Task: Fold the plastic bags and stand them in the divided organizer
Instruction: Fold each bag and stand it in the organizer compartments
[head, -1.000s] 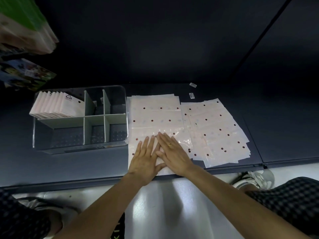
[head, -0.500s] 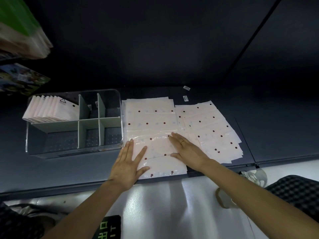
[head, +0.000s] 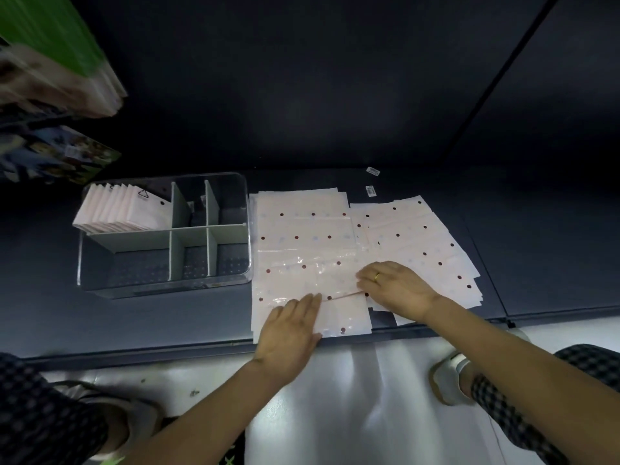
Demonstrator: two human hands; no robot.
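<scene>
A pale pink plastic bag with dark red dots lies flat on the dark shelf, partly folded across its near part. My left hand presses flat on its near left corner. My right hand, with a ring, rests on the bag's right edge, fingers curled at the fold. A spread pile of the same dotted bags lies to the right. The clear divided organizer stands at the left, with several folded bags upright in its far left compartment.
Two small labels lie on the shelf behind the bags. Green and printed packages hang at the upper left. The shelf's front edge runs just below the hands; my shoes and checked trousers show on the floor beneath.
My hands were together at the bag's near middle, then slid apart along it: the left toward the near left corner, the right out to the right edge.
</scene>
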